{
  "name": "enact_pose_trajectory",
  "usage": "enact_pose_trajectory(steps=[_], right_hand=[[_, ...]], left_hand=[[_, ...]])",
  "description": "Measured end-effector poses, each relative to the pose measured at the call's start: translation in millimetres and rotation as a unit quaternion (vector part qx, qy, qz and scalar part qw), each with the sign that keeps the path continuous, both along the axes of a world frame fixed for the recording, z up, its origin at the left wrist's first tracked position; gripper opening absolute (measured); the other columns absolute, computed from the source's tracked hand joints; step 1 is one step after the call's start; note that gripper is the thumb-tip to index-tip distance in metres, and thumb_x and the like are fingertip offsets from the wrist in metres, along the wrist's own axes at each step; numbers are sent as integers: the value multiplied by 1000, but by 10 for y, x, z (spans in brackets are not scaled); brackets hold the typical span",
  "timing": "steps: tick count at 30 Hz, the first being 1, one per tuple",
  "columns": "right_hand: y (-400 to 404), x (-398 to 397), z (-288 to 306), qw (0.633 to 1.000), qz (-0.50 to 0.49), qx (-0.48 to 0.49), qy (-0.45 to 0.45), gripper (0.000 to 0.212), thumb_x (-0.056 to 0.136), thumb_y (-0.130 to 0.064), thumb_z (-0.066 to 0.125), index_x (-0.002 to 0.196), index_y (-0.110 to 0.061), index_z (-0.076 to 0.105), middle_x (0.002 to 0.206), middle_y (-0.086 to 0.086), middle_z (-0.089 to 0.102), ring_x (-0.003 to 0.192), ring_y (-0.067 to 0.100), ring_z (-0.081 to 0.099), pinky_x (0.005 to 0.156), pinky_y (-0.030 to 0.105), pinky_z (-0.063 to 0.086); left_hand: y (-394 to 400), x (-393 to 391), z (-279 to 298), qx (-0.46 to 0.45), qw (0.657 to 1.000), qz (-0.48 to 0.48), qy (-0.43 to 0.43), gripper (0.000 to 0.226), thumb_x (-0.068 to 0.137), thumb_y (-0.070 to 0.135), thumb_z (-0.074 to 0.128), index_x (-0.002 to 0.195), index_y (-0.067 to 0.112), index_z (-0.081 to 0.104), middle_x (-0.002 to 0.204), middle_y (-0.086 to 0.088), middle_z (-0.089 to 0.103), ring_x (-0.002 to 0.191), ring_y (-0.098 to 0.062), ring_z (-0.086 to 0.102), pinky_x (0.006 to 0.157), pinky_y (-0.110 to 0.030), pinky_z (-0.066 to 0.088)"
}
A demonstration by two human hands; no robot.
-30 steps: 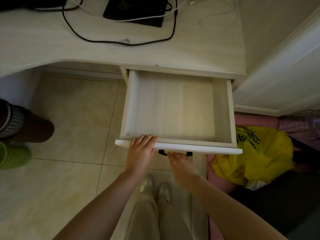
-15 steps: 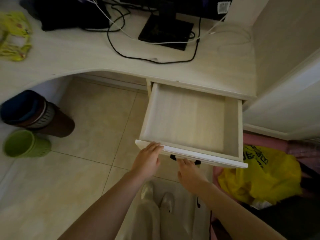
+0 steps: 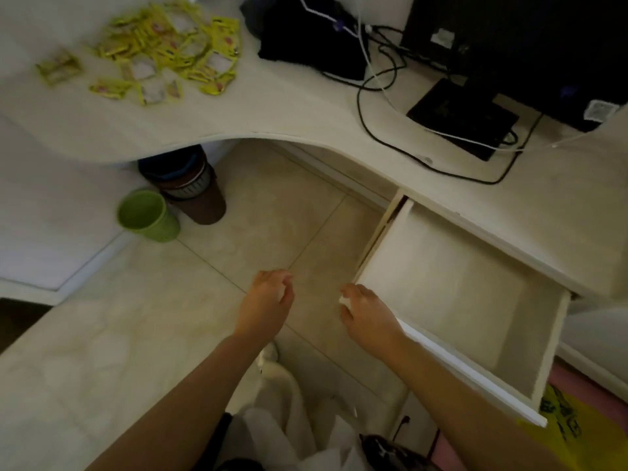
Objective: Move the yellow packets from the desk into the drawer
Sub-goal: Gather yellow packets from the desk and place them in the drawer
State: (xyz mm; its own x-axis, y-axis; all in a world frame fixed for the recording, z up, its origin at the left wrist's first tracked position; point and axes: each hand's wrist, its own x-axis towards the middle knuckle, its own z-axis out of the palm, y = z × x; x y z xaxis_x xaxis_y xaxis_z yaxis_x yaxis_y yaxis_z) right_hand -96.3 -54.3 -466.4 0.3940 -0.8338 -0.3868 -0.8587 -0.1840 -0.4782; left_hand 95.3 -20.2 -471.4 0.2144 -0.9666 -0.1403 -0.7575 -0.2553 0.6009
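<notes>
The yellow packets are lying in a loose, scattered heap on the far left part of the table, well apart from the drawer. The drawer is standing pulled out at the right, under the table's right stretch, with nothing showing inside it.

The right hand is resting at the drawer's near left corner, its fingers curling over the front edge there. The left hand is hanging over the floor just left of the drawer, touching nothing, its fingers loosely bent and released.

On the far right of the table a dark monitor is standing on its black base, with black and white cables trailing across the surface beside it. Under the table's curved edge a green bin and a brown bin are sitting side by side on the tiled floor. A yellow bag is showing at the near right, below the drawer front.
</notes>
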Motion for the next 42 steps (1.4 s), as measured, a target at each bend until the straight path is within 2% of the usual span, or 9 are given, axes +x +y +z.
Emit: enact_pose_trajectory(steps=[3,7,12,21,25,30,36,40,42], right_hand=[[-257,440,96,999,27,1,-17,35,99,-26,41,133,-16,44,123,5,58,103,18,58,88,25,49],[-630,1065,180,999,34,1,-31,36,99,-26,39,134,-16,43,121,6,57,98,20,58,82,29,50],[-1114,1776,254,999,38,1,-39,40,99,-26,38,136,-15,42,132,6,51,115,21,53,95,34,48],[-2202,2712,302,997,48,-12,-51,42,98,-30,42,138,-17,41,130,7,56,114,23,56,97,39,48],[-2824,3053,306,995,79,-23,-50,43,97,-28,44,138,-13,43,136,9,52,122,25,51,104,39,42],[-3597,3412,397,991,123,-36,-43,39,97,-24,44,136,-14,44,132,5,53,119,22,51,98,35,43],[-4490,3838,429,983,177,-41,-8,40,97,-26,42,135,-13,43,133,8,52,118,27,50,95,40,45],[-4980,4134,384,978,203,-42,12,36,96,-21,43,130,-10,46,131,12,51,116,30,50,86,34,42],[-5189,4290,347,976,213,-48,27,38,96,-20,42,134,-10,44,132,13,49,118,31,47,89,35,42]], left_hand=[[-62,393,71,9,998,68,0,28,92,17,54,119,21,62,113,3,61,106,-13,56,90,-18,36],[-222,985,122,18,994,106,-5,26,92,19,55,118,23,60,108,5,61,104,-13,56,85,-18,36],[-585,1722,175,30,989,142,1,20,92,21,55,111,25,59,112,2,58,100,-13,55,82,-21,37],[-1555,2666,255,7,990,141,-15,28,92,19,56,120,19,58,105,7,62,110,-17,53,85,-23,36],[-2103,2959,235,0,990,139,-19,29,91,18,57,119,16,59,110,2,64,110,-19,55,86,-28,42],[-2778,3293,222,2,988,155,-21,29,89,16,58,118,16,59,107,-1,65,109,-20,53,87,-31,44],[-3404,3664,198,35,986,157,-39,34,91,17,55,124,17,56,118,-2,62,116,-22,50,90,-36,44],[-3764,3972,170,64,986,142,-60,38,91,18,55,128,17,53,129,-4,57,124,-22,45,95,-38,42],[-3948,4143,172,68,987,132,-67,40,89,17,56,129,16,53,130,-6,56,127,-24,43,96,-38,42]])
